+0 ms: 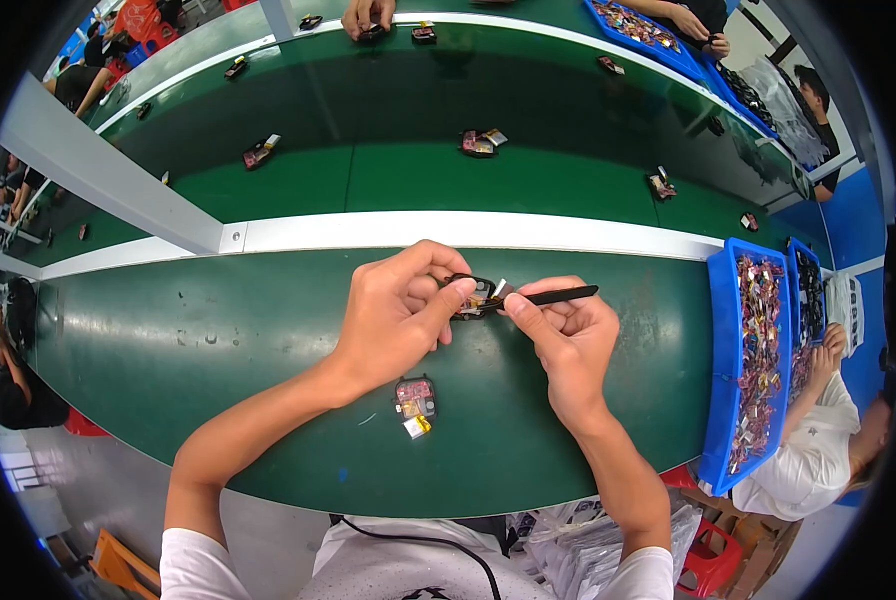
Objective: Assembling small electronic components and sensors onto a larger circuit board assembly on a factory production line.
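Observation:
Over the green worktable [218, 330], my left hand [393, 305] pinches a small black device housing [476, 297] with electronics inside. My right hand [573, 340] grips slim black tweezers [563, 296], whose far end reaches the housing. A small silver battery pouch [505, 288] sticks up at the housing's right side, close to my right fingertips. Just below my hands, a reddish circuit board unit [416, 397] lies on the table with a white and yellow battery [417, 427] at its lower end. My fingers partly cover the housing.
Beyond a white rail [468, 228], a green conveyor belt [368, 185] carries several small devices, such as one device [478, 143]. A blue tray [725, 380] of small wired parts stands at right, near a co-worker in white [803, 450]. Another person's hand [370, 15] is across the belt.

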Tool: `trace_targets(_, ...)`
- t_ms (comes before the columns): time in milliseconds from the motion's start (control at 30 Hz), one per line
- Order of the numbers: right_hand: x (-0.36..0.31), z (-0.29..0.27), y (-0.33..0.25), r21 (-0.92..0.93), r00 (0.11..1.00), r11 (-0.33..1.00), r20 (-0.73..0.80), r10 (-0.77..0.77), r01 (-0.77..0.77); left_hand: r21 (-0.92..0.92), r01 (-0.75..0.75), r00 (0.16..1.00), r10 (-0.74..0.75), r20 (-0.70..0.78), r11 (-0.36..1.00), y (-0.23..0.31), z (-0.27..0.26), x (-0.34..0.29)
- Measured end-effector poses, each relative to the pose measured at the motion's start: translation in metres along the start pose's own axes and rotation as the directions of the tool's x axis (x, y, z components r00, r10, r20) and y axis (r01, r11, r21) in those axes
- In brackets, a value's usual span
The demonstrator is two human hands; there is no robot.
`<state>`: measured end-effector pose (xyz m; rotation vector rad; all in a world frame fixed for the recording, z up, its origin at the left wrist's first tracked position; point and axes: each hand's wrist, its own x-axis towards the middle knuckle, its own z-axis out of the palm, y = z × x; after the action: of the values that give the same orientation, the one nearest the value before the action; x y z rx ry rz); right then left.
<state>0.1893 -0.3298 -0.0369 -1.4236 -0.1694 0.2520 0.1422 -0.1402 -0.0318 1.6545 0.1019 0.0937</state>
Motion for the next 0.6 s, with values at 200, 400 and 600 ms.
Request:
trace_targets(200,0.0014,-0.0038,0.0050,-0.016,0.999,0.999,0.018,-0.040,0.041,-0.029,0.014,1.000,-0.013,0.006,0.999,-0.0009,-0.0027,0.0012)
trace_targets(400,0.0017,-0.0007,-0.0019,0.034,1.000,0.999,0.012,0.019,-0.019,-0.148,0.049,0.999,-0.045,0.030,0.988,-0.0029,-0.0053,0.0030)
trace_targets(600,-0.0027,-0.0043,0.0040,-0.021,0.984,0.983,0.019,-0.180,0.180,-0.276,0.132,0.985,-0.095,0.145,0.952,-0.0065,-0.0081,0.0052)
